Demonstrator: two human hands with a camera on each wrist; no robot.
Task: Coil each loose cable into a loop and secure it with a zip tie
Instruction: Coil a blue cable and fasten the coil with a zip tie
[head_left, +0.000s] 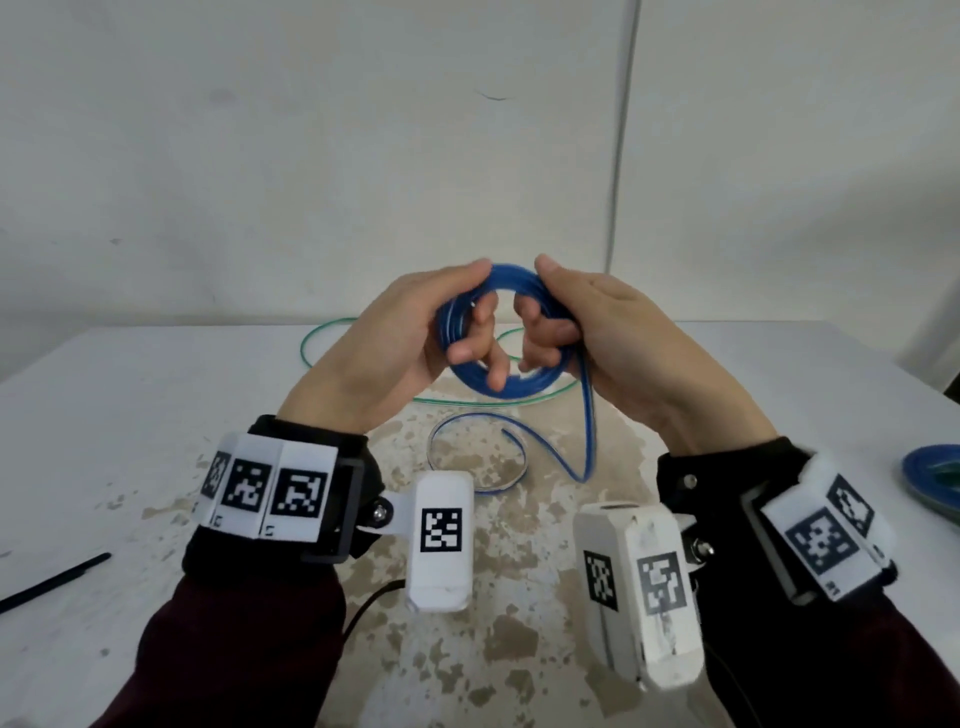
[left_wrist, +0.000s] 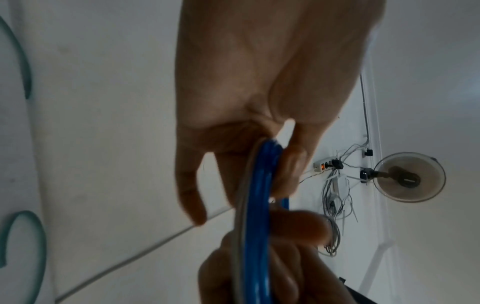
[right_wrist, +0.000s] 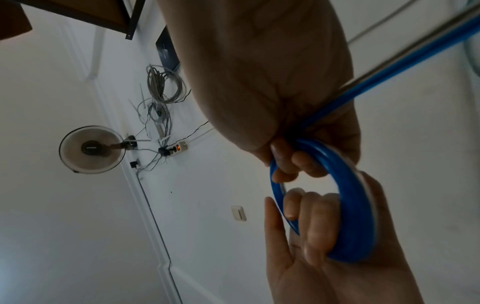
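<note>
- Coiling the blue cable (head_left: 470, 374) is my step now, and I judge it most of the way done: several turns sit stacked in a ring held above the table (head_left: 104, 415), while a loose tail (head_left: 584, 415) drops from the right side and curls on the tabletop just below.
- My left hand (head_left: 395, 338) grips the ring's left side, thumb on top and fingers curled through the middle; I should keep this pinch firm so the turns stay flat together.
- My right hand (head_left: 602, 332) is closed round the right side, where the tail leaves; I think it should feed each new turn the same size, letting the cable slide without twisting.
- Beyond my hands a green cable (head_left: 332, 325) lies loose on the table, waiting its turn.
- Near my left sleeve lies a black zip tie (head_left: 52, 582), well apart from the coil; I must not slacken the left grip when the right reaches for it, or the turns may spring open.
</note>
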